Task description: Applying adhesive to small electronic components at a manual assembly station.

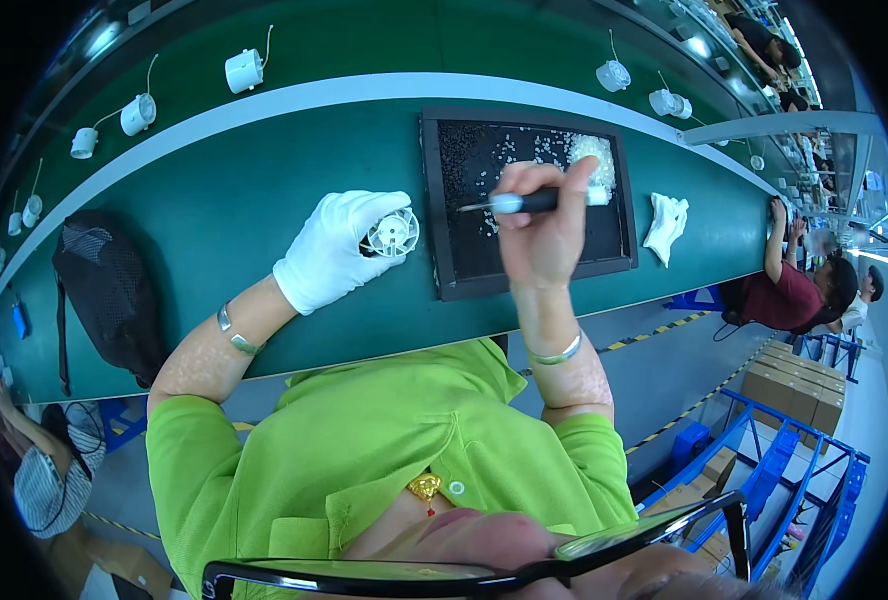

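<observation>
My left hand (330, 250), in a white glove, is closed around a small round white fan housing (393, 233) with spokes and a central hub. It is raised left of a black tray (448, 284). My bare right hand (542, 235) grips a screwdriver (538, 202) with a dark handle and a pale collar, above the tray. The thin shaft points left, over the tray's inside. Small black pieces (461, 150) lie at the tray's left, and a heap of small translucent white pieces (594, 150) sits at its upper right, with more scattered between.
A crumpled white glove (666, 229) lies right of the tray. On the left of the green table (234, 215) rests a black bag (109, 290). Beyond a pale rail (294, 97), several white cylindrical parts (245, 71) with wires stand. Another person (799, 290) sits far right.
</observation>
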`<state>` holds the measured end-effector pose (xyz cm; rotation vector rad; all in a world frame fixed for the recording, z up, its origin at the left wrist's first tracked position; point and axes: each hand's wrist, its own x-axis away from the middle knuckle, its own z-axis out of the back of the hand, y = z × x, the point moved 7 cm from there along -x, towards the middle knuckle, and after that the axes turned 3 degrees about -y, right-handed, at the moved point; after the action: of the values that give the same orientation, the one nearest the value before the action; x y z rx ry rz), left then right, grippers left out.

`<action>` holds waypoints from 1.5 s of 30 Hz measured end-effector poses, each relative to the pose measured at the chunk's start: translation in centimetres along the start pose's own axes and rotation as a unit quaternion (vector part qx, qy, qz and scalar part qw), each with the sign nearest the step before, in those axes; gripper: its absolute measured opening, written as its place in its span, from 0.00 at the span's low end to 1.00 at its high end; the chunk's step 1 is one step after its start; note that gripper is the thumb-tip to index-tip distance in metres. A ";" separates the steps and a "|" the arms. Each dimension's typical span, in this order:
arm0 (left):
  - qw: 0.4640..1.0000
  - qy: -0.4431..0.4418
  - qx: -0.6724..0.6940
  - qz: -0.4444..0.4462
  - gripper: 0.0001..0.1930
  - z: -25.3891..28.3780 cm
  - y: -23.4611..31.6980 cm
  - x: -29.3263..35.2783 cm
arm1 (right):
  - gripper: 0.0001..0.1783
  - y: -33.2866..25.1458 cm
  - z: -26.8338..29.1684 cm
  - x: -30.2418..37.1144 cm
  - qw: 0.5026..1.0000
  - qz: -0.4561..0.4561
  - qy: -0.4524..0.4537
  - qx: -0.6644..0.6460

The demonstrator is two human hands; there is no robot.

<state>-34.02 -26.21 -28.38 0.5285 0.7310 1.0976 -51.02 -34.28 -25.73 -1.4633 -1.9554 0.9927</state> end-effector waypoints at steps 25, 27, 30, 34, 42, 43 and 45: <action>0.998 0.027 0.050 0.022 0.23 0.5 -0.9 -0.7 | 0.27 6.4 -4.2 -0.6 0.997 -0.026 -0.047 -0.055; 0.998 0.032 0.049 0.020 0.23 0.3 -1.0 -0.6 | 0.26 6.6 -4.1 -0.3 0.997 -0.010 -0.060 -0.048; 0.998 0.040 0.046 0.015 0.23 0.2 -0.9 -0.7 | 0.30 6.3 -4.4 -0.1 0.995 0.022 -0.090 0.025; 0.998 0.046 0.044 0.007 0.23 0.5 -0.6 -0.8 | 0.29 6.7 -4.5 -0.2 0.995 0.012 -0.092 0.028; 0.998 0.030 0.044 0.019 0.22 -0.1 -1.2 -1.2 | 0.26 6.8 -4.3 -0.5 0.996 0.008 -0.090 -0.015; 0.999 0.035 0.035 0.013 0.22 -0.1 -1.1 -1.3 | 0.26 6.6 -4.3 -0.4 0.996 0.008 -0.084 0.002; 0.999 0.043 0.030 0.006 0.21 0.4 -0.4 -1.2 | 0.23 6.6 -4.1 -0.2 0.996 0.023 -0.082 0.032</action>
<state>-33.82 -27.47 -28.06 0.5407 0.8390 1.1171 -43.96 -32.38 -28.47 -1.4368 -1.9896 1.2192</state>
